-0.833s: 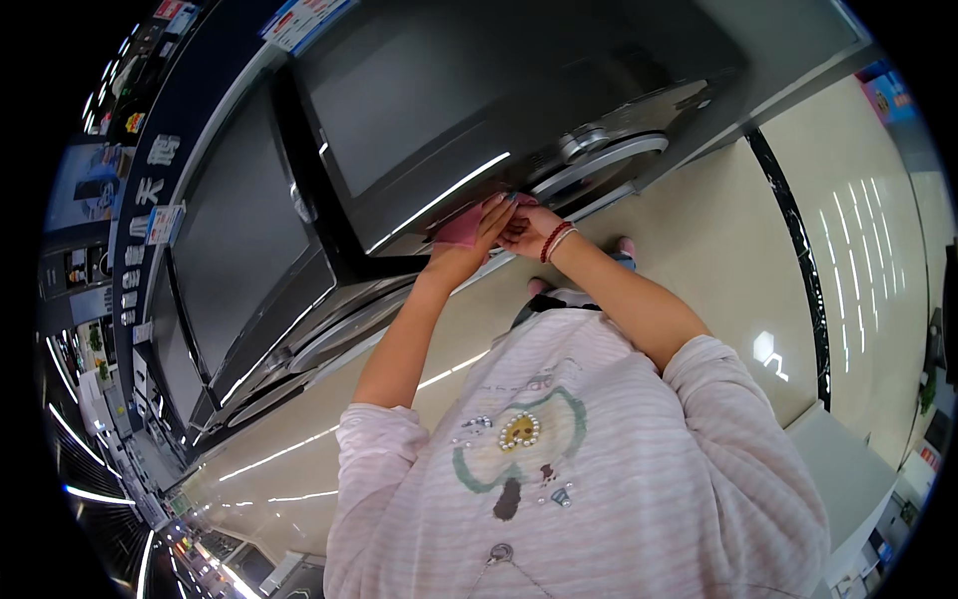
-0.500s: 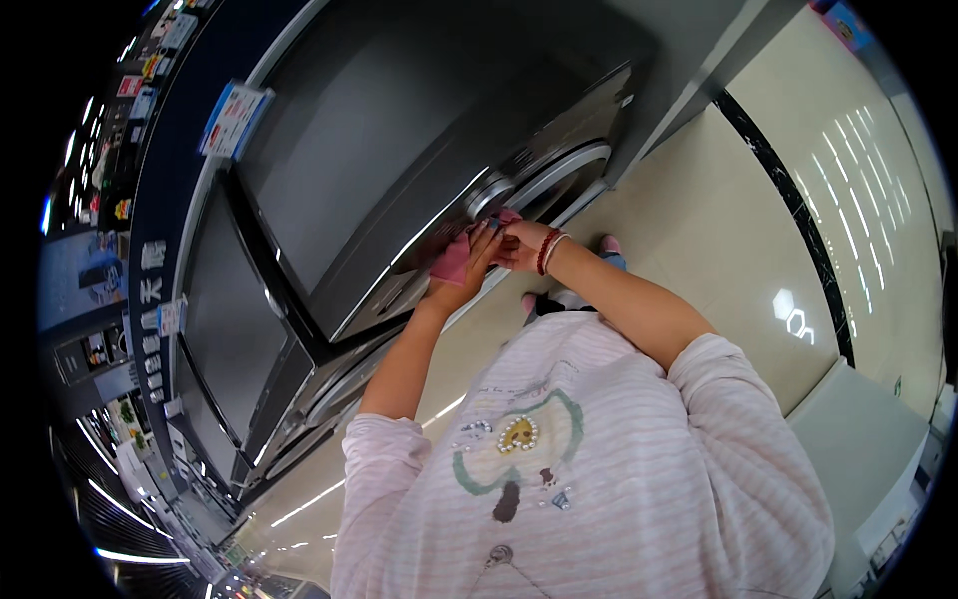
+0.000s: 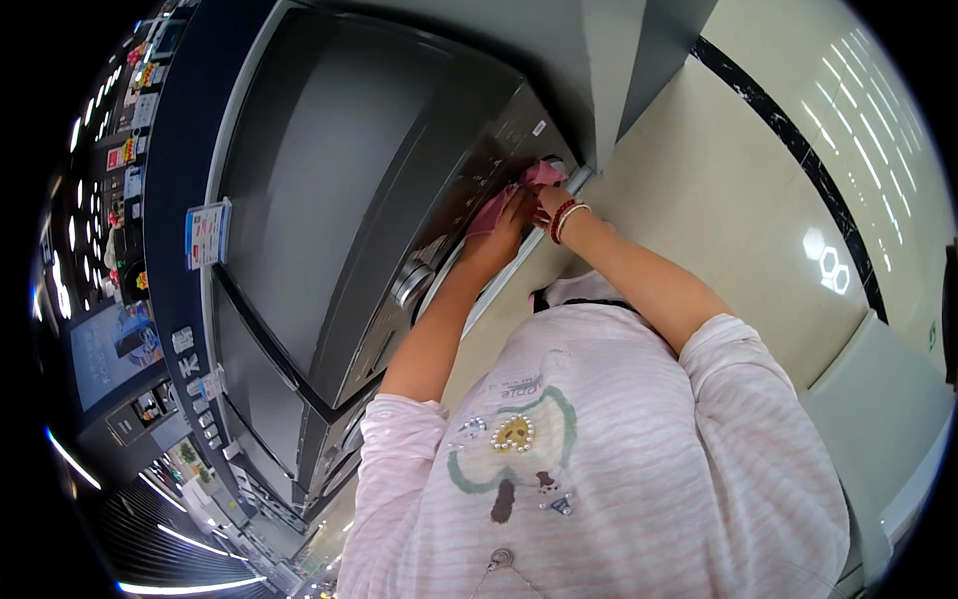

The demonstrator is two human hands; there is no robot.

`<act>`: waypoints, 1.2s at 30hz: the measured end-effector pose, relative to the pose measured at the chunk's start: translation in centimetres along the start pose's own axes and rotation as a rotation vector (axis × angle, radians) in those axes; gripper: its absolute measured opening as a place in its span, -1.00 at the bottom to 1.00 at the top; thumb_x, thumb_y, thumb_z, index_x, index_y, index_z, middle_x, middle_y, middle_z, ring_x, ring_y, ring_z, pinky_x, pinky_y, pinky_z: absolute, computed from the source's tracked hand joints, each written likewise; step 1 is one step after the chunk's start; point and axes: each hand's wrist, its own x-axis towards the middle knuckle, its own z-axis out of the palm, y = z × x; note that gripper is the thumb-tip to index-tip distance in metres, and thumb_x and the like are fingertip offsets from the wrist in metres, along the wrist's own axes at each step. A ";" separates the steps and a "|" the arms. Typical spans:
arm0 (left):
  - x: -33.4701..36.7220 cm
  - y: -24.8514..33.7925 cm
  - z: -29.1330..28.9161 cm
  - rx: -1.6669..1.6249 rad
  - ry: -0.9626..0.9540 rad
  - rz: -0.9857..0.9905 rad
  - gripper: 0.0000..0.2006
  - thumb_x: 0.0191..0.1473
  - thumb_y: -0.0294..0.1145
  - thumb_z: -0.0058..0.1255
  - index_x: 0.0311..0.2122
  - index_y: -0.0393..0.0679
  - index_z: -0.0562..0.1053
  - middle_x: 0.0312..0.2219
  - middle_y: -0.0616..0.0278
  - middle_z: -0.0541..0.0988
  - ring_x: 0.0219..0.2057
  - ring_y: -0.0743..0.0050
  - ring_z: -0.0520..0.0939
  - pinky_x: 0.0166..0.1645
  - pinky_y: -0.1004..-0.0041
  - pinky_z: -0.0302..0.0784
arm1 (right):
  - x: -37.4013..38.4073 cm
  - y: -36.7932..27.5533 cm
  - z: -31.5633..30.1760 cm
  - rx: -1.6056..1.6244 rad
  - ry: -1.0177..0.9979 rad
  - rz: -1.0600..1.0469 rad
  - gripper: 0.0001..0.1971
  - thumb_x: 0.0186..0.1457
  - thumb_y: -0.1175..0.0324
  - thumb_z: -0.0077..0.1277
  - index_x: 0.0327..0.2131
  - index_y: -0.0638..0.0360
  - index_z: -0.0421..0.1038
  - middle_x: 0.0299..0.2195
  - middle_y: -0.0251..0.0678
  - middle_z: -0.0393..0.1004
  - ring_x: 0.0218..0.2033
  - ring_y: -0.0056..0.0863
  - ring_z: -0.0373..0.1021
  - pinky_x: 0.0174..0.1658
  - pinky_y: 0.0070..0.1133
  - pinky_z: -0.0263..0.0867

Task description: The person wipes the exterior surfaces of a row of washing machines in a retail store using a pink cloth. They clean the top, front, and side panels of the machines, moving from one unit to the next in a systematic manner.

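A pink cloth (image 3: 489, 216) lies against the glossy control panel (image 3: 499, 140) of a dark grey washing machine (image 3: 329, 150). My left hand (image 3: 501, 240) grips its left part and presses it to the panel. Close beside it, my right hand (image 3: 551, 206), with red and white bracelets on the wrist, holds the bunched right part near the panel's end. The fingertips are partly hidden. A round silver knob (image 3: 412, 283) stands out from the panel to the left of my left forearm.
More grey machines (image 3: 261, 399) stand in a row at the left, with price cards (image 3: 207, 236) on top. A grey side panel (image 3: 609, 70) rises past the machine's right end. Glossy tiled floor (image 3: 718, 190) with a black stripe spreads to the right, near a pale grey stand (image 3: 878, 419).
Both hands have slid rightward along the panel with the cloth, from beside the knob toward the panel's far end. My view has shifted with them, and the knob now lies left of the hands.
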 end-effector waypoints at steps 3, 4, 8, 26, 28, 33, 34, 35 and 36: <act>3.0 0.6 -0.4 -0.112 -0.069 -0.081 -0.51 -0.09 -0.60 -0.25 0.04 -0.09 0.16 -0.01 0.06 0.26 0.01 0.06 0.28 0.04 0.34 0.22 | 4.5 -0.8 -1.2 -0.453 0.051 -0.201 -0.86 -0.04 0.29 -0.11 -0.36 0.03 0.34 -0.37 -0.43 0.38 -0.37 -0.47 0.32 -0.31 -0.48 0.27; 3.6 0.9 -0.7 -0.150 -0.097 -0.122 -0.55 -0.05 -0.56 -0.26 0.03 -0.07 0.18 -0.03 0.06 0.28 0.00 0.07 0.29 0.02 0.35 0.24 | 5.4 -0.9 -1.2 -0.806 0.058 -0.432 -0.81 -0.03 0.34 -0.15 -0.29 0.07 0.34 -0.32 -0.37 0.39 -0.35 -0.41 0.35 -0.33 -0.48 0.30; 5.3 0.6 0.3 -0.186 -0.061 -0.180 -0.65 0.10 -0.31 -0.34 0.02 -0.10 0.18 -0.07 0.05 0.33 -0.06 0.09 0.34 -0.05 0.39 0.26 | 13.1 -0.7 -2.3 -0.225 -0.036 -0.734 -0.76 -0.02 0.09 -0.09 -0.41 0.02 0.36 -0.37 -0.43 0.37 -0.37 -0.46 0.26 -0.35 -0.54 0.19; -6.3 -1.7 2.8 0.857 -0.096 0.007 -0.60 0.07 -0.46 -0.34 0.06 -0.24 0.11 0.00 0.05 0.25 0.04 0.14 0.25 0.09 0.38 0.14 | -5.4 4.5 4.3 -1.028 0.139 -0.918 -0.42 0.02 0.17 -0.27 0.04 0.41 0.03 0.09 0.22 -0.12 0.13 0.03 -0.11 0.17 -0.36 -0.16; -7.8 -0.8 1.2 0.224 0.152 -0.124 -0.59 0.10 -0.41 -0.39 0.07 -0.26 0.09 0.01 0.03 0.24 0.05 0.15 0.24 0.10 0.38 0.13 | -7.5 5.6 5.4 -1.070 0.183 -0.969 -0.40 0.02 0.16 -0.26 0.02 0.49 0.01 0.09 0.23 -0.11 0.14 0.03 -0.16 0.18 -0.36 -0.21; -13.0 -1.1 1.1 -0.109 0.223 -0.261 -0.60 0.12 -0.38 -0.45 0.06 -0.30 0.09 0.01 0.02 0.22 0.03 0.23 0.27 0.09 0.40 0.14 | -9.4 10.5 7.6 -1.267 0.288 -1.215 -0.36 0.00 0.15 -0.23 -0.03 0.63 0.01 0.07 0.26 -0.09 0.14 0.11 -0.22 0.19 -0.32 -0.29; -14.0 -1.2 1.1 -0.108 0.234 -0.248 -0.61 0.12 -0.39 -0.46 0.05 -0.31 0.10 0.01 0.02 0.23 0.02 0.24 0.28 0.08 0.40 0.15 | -8.7 11.8 7.9 -1.302 0.321 -1.281 -0.36 -0.01 0.14 -0.21 -0.05 0.65 0.04 0.05 0.29 -0.08 0.14 0.14 -0.23 0.19 -0.30 -0.29; -14.9 -1.3 1.1 -0.020 0.204 -0.225 -0.62 0.11 -0.41 -0.45 0.04 -0.31 0.11 0.00 0.02 0.23 0.02 0.25 0.28 0.07 0.41 0.16 | -9.0 12.6 8.4 -1.341 0.355 -1.350 -0.36 -0.02 0.14 -0.19 -0.08 0.67 0.06 0.04 0.31 -0.07 0.13 0.17 -0.23 0.19 -0.28 -0.28; -15.9 -1.4 1.1 0.069 0.172 -0.203 -0.62 0.11 -0.42 -0.45 0.04 -0.31 0.12 0.00 0.03 0.23 0.01 0.25 0.28 0.07 0.42 0.16 | -9.3 13.4 8.8 -1.407 0.366 -1.367 -0.36 -0.03 0.15 -0.18 -0.08 0.67 0.07 0.03 0.31 -0.05 0.13 0.19 -0.24 0.19 -0.26 -0.30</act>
